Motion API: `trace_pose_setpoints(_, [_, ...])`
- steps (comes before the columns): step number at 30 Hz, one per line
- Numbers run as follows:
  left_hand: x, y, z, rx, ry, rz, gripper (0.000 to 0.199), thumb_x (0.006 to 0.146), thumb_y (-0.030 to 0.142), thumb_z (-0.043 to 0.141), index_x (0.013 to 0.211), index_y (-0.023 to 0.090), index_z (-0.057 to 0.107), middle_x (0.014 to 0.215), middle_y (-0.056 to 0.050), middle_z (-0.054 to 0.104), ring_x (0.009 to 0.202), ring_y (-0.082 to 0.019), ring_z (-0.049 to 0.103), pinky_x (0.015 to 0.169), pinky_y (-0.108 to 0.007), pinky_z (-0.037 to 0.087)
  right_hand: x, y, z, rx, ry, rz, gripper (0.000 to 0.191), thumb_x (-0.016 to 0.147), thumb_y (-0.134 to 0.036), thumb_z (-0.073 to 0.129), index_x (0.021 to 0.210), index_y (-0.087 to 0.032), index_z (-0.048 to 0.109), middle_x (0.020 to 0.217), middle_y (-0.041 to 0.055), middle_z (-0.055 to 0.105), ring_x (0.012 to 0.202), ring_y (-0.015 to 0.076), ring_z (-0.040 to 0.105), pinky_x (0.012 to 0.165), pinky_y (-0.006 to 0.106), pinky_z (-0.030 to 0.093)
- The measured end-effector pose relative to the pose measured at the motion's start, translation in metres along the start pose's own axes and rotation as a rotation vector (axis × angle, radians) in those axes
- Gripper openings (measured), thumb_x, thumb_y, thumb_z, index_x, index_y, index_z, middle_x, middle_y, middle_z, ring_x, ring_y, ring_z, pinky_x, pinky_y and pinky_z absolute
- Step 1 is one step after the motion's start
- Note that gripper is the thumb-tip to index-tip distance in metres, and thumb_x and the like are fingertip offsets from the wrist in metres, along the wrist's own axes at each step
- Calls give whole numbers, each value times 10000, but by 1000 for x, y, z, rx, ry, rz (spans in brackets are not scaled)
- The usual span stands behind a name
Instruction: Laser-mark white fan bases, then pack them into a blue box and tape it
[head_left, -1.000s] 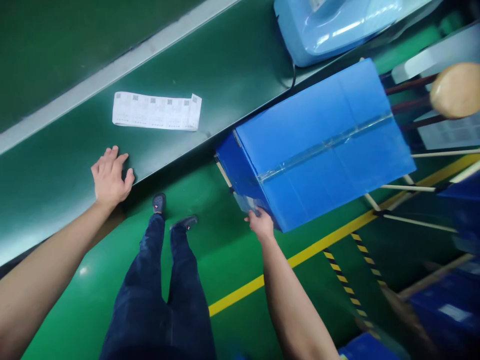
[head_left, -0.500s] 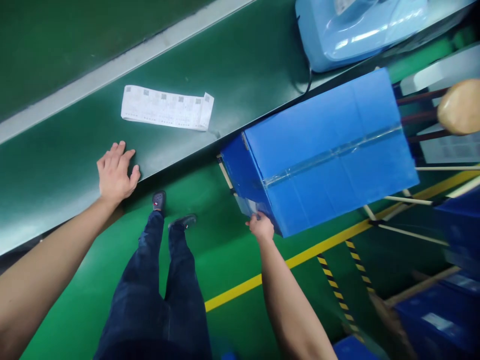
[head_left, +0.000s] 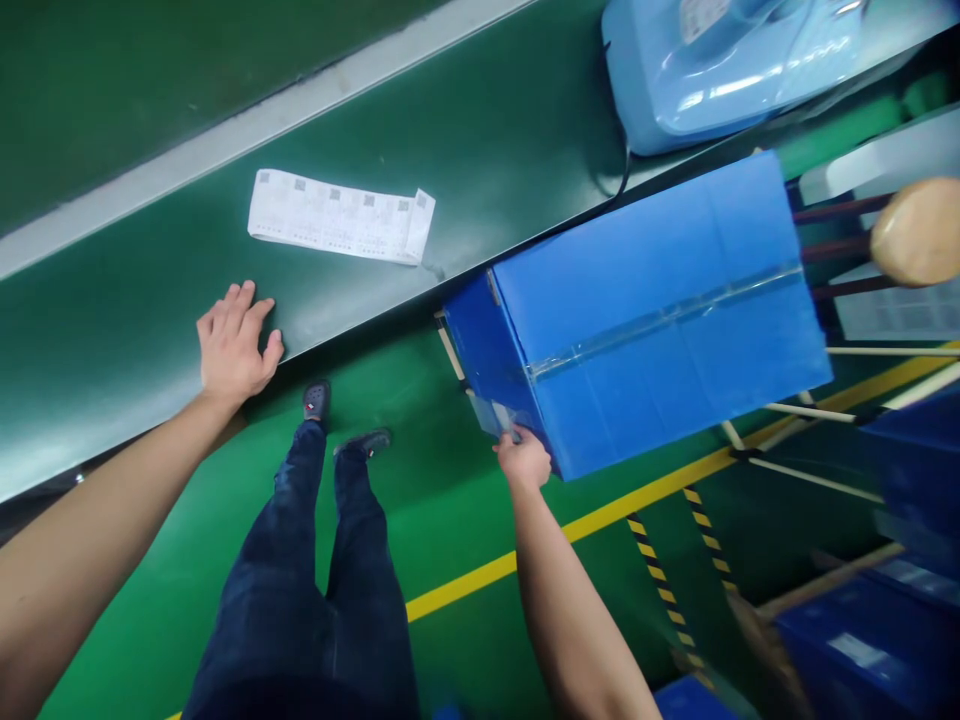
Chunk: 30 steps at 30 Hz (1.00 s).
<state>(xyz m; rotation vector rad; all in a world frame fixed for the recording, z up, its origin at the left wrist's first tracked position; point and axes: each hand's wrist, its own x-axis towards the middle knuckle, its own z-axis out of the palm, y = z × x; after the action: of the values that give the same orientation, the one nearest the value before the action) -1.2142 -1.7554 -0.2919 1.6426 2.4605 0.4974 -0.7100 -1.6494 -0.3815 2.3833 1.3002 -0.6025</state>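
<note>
Head view: left hand (head_left: pixel 236 350) spread on the tabletop (head_left: pixel 510 150) at its front edge, paper strip (head_left: pixel 341 217) near it; well apart, right hand (head_left: pixel 525 460), fingers curled, grip unclear, at the blue box's (head_left: pixel 645 265) near end, beside that edge.

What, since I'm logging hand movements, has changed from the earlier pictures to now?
Only the view has shifted slightly; nothing was visibly moved, taken or let go. The left hand still rests on the bench near the paper, the right hand at the blue box.
</note>
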Motion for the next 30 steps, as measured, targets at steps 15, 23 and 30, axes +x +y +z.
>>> trace_pose_setpoints(15, [0,-2,0,61,23,45,533,1055,438,527,1516,178,593,1760,-150,438,1663,-331,340,1304,-548,246,9,14,10,-30,-19,60,462,976,-400,700,1416,-271,754,1214,214,778,1194,429,737,997,533,589])
trace_pose_setpoints(23, [0,-3,-1,38,27,33,526,1055,434,514,1509,185,604,1758,-159,438,1665,-337,337,1303,-556,243,-21,22,6,61,144,-69,554,1150,-438,291,1582,-212,553,1306,206,744,1221,355,713,1040,456,532])
trace_pose_setpoints(30, [3,-9,3,27,64,66,546,1044,430,541,1500,141,619,1726,-196,476,1647,-354,379,1305,-542,258,-130,77,85,64,-388,-287,180,971,-246,632,1022,-235,804,1047,46,831,982,178,785,877,230,563])
